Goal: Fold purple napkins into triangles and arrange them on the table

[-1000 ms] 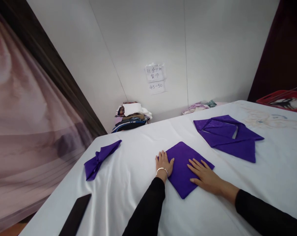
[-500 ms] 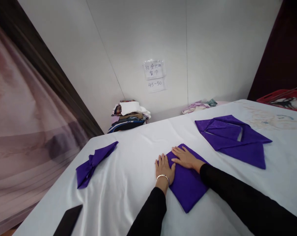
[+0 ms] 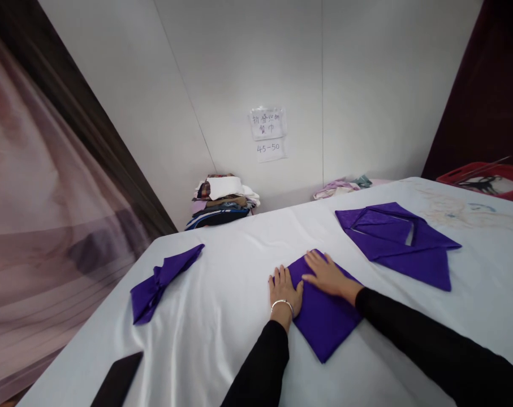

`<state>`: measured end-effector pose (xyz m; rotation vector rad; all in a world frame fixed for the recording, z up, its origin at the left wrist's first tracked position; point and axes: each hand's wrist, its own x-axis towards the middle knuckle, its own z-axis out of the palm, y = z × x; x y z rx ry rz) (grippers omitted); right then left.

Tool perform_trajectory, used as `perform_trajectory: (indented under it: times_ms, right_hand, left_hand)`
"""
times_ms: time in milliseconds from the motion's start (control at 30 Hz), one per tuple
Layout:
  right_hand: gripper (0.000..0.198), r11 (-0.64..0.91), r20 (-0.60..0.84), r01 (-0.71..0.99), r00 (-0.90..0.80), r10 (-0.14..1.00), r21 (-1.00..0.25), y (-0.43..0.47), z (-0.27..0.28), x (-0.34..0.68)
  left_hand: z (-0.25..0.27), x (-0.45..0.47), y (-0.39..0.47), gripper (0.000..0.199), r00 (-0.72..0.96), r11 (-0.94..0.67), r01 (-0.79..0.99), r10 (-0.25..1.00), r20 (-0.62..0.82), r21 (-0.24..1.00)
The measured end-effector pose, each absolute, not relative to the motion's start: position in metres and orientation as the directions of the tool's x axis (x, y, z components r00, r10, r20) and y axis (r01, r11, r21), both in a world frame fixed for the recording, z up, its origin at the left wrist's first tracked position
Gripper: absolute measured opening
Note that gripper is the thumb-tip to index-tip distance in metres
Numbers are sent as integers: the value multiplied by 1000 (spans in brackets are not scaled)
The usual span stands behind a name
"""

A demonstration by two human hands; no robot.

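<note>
Your left hand [image 3: 285, 293] lies palm down, fingers extended forward and thumb angled out to the right. Your right hand [image 3: 325, 275] is also palm down and open, fingers reaching forward and left, thumb near the left one. Your left arm [image 3: 260, 367] rises from below; your right arm [image 3: 426, 336] stretches in diagonally from the lower right.

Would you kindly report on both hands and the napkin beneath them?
Left hand spread at left corner of folded purple napkin; right hand over its far corner. Napkin flat on tablecloth. Gathered napkin left, loosely folded cloth right, neither touching it.
</note>
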<state>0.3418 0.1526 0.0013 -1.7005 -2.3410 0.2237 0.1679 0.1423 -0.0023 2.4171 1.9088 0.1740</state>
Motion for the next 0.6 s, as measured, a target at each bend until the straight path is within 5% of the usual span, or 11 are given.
perform_trajectory:
  times_ms: [133, 367, 600]
  right_hand:
    - [68, 454, 134, 846, -433, 891, -279, 104, -10, 332]
    - [70, 165, 100, 967, -148, 984, -195, 100, -11, 395]
    - [69, 155, 97, 976, -142, 985, -152, 97, -11, 402]
  left_hand:
    - [-3, 168, 142, 66, 246, -250, 961, 968, 54, 115]
    - [3, 167, 143, 71, 230, -229, 962, 973, 10, 150]
    - [16, 188, 114, 76, 293, -298, 942, 954, 57, 152]
